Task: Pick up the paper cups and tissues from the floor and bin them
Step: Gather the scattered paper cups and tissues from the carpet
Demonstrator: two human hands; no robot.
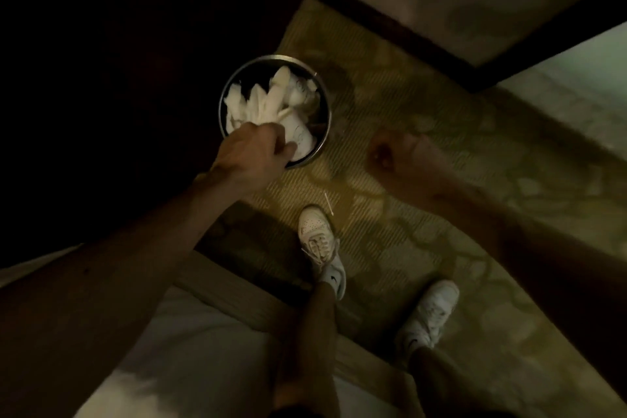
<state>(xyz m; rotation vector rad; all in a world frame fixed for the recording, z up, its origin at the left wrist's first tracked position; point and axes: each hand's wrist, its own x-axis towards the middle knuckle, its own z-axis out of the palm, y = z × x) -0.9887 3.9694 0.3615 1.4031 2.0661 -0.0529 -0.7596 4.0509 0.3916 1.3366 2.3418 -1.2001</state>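
The round steel bin [326,105] stands on the patterned yellow-green carpet [390,248] left of the frame's centre, tight against dark furniture in the upper left, probably tucked there to keep the walkway free. It is already heaped. Crumpled white tissues [242,107] fill its left half, a white printed paper cup [300,88] lies on its side at the upper right, and a second white paper cup [300,144] rests against the near rim.

The left hand [252,153] reaches in from the lower left on a nearly straight arm. It is turned palm down over the bin's near edge, with fingers bent down onto that second cup. I cannot tell whether they pinch it or have let it go. Either way the hand is placed so that whatever leaves it falls inside the rim.

The right hand [397,153], blurred at centre right, hangs over bare carpet. Its fingers are curled into a fist with nothing visible in it, so it looks idle.

A thin white stick [329,204] lies on the carpet just beyond the toe of a white trainer [317,234]. No other cup or tissue shows on the floor, so the task looks close to finished.
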